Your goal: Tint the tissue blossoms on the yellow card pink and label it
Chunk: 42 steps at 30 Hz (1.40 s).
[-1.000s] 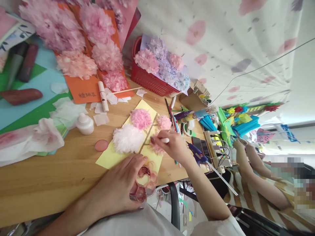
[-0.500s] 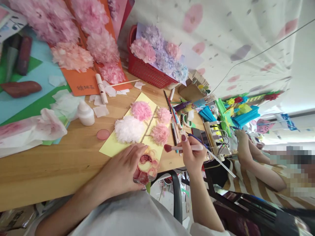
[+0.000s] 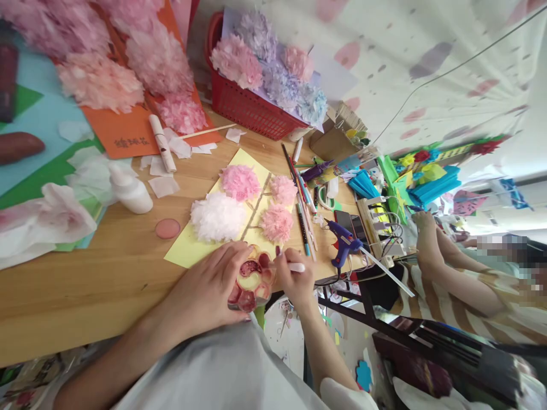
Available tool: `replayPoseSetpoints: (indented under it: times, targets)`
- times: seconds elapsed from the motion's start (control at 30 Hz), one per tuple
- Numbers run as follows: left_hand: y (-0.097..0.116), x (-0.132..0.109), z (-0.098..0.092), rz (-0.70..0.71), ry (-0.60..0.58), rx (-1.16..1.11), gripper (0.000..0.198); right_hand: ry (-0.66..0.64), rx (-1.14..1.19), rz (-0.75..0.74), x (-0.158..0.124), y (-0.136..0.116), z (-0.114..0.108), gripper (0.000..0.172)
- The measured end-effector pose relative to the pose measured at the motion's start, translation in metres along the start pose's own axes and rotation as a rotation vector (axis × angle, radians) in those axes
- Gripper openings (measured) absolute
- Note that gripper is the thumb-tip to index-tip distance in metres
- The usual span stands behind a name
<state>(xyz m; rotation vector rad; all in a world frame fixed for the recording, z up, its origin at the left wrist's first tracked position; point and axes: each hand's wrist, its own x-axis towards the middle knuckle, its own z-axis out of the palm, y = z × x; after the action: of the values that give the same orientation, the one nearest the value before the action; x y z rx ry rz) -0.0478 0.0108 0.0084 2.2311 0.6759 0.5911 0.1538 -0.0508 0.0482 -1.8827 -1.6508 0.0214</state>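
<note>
Colour-loading looks to be the step in hand. The left hand (image 3: 209, 293) has its fingers curled tight round a clear flower-shaped paint palette (image 3: 250, 283) at the near edge of the pale wooden table (image 3: 85, 296). The right hand (image 3: 296, 282), pinched shut on a white-handled brush (image 3: 297, 266), has the bristle end down at the palette's rim. Whether the tip is actually in a well I can't quite make out, as the fingers crowd it. The palette sits at the near corner of the yellow card sheet (image 3: 188, 250), just below the flowers.

A next move would call for lifting the brush lightly clear of the left thumb with a steady wrist, since the tissue puffs lie close and would stain easily.

Counted:
- four tissue-paper pompoms on the card: one white pompom (image 3: 217, 216) and three pink pompoms (image 3: 240, 182)
- one blue glue gun (image 3: 342, 242) to the right
- one white squeeze bottle (image 3: 128, 195) and one pink round disc (image 3: 167, 228) to the left
- one red plastic basket (image 3: 239, 108) behind

Another person's striped sleeve (image 3: 478, 324) shows far right.
</note>
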Motion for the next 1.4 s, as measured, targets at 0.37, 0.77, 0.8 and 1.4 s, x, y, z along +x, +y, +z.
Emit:
replayPoseSetpoints:
  times: [0.37, 0.77, 0.8, 1.4]
  targets:
    - [-0.005, -0.004, 0.006, -0.01, 0.017, -0.052, 0.108, 0.194, 0.094, 0.081, 0.03, 0.004, -0.004, 0.033]
    - [-0.006, -0.005, 0.01, 0.003, 0.041, -0.037, 0.11, -0.24, -0.142, -0.16, 0.062, 0.005, -0.01, 0.039]
    - [-0.006, -0.005, 0.009, 0.007, 0.034, -0.029, 0.11, -0.195, -0.146, -0.131, 0.06, 0.007, -0.011, 0.04]
    - [-0.005, -0.007, 0.004, -0.037, -0.04, 0.078, 0.13, 0.25, 0.38, 0.25, 0.026, 0.034, -0.015, 0.049]
